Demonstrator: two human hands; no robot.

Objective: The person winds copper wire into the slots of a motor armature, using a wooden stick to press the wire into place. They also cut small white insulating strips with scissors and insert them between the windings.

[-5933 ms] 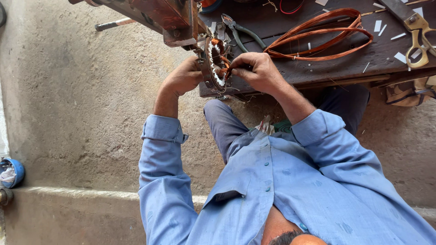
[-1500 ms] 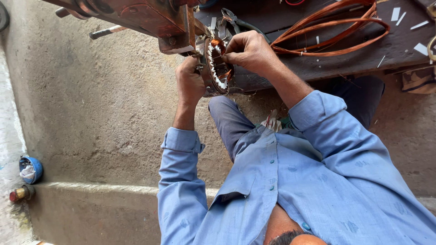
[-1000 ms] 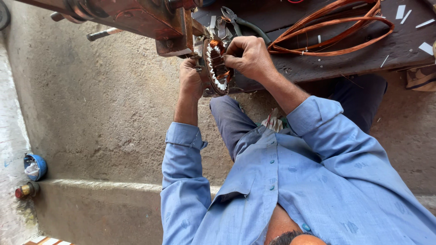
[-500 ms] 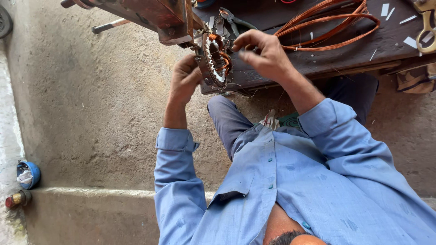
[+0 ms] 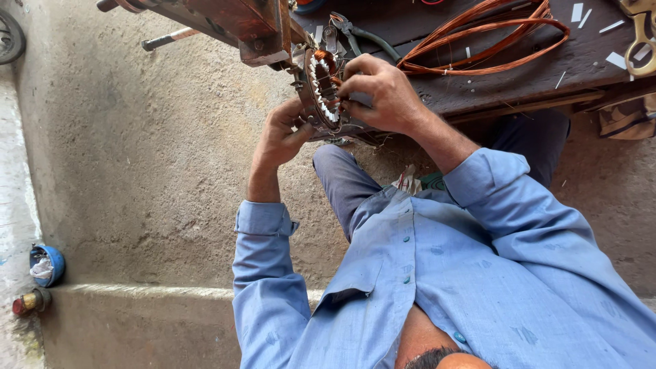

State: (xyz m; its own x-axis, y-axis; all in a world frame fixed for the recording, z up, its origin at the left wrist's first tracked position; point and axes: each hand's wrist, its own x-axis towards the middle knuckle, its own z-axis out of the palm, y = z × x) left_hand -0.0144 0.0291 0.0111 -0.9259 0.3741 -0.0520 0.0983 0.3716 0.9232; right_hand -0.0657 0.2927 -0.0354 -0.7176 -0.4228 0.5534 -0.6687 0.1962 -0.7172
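Note:
A round metal stator ring (image 5: 322, 89) with white slot liners and copper windings stands on edge at the front of a dark wooden workbench (image 5: 519, 75). My left hand (image 5: 280, 133) grips its lower left rim from below. My right hand (image 5: 379, 92) is closed over its right side, fingertips pinched at the copper wire in the inner slots. Both forearms wear blue shirt sleeves.
Loose loops of copper wire (image 5: 478, 37) lie on the bench behind the hands, with pliers (image 5: 355, 31) and brass scissors (image 5: 639, 37) further back. A rusty metal block (image 5: 239, 24) juts out at the left. A blue cap (image 5: 46, 265) sits on the concrete floor at left.
My right hand has shifted from the ring's top right down onto its right side. The left hand stays under the rim. The view has moved slightly.

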